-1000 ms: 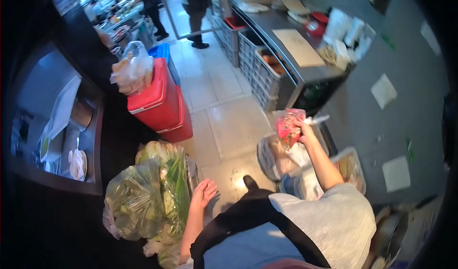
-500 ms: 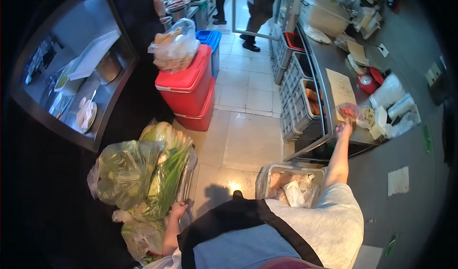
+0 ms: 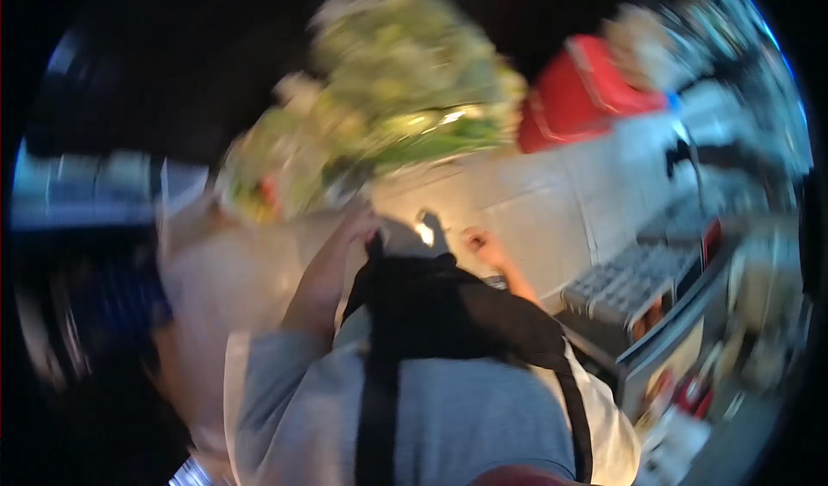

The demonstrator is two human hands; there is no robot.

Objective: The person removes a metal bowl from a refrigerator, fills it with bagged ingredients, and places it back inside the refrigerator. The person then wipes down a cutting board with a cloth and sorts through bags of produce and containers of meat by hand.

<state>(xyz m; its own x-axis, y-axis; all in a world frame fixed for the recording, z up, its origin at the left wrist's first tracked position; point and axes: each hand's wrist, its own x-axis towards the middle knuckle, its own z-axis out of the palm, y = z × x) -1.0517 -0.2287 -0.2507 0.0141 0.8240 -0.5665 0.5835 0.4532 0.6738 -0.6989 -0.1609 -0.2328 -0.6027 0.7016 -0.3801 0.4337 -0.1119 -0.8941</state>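
The view is smeared by motion. My left hand [image 3: 364,220] is in front of my apron, close to the near edge of the heap of bagged vegetables; its fingers are too blurred to read. In front of my body on the right, over the tiled floor, is my right hand [image 3: 485,244] with its fingers curled in. Whatever they hold, if anything, cannot be made out. Beyond both hands lie a large clear bag of greens [image 3: 397,55], long green stalks [image 3: 440,145] and a smaller bag of vegetables [image 3: 280,163].
A red bin [image 3: 573,98] stands past the vegetables, with a plastic bag [image 3: 638,46] on top. Grey crates [image 3: 634,283] line the right side beside a counter [image 3: 673,335]. A person's dark leg and shoe [image 3: 681,156] show at the far right. Pale floor tiles [image 3: 535,197] lie between.
My view has swung left, so the vegetables now lie ahead. My right hand has come back from the red-filled bag on the counter to in front of my body.
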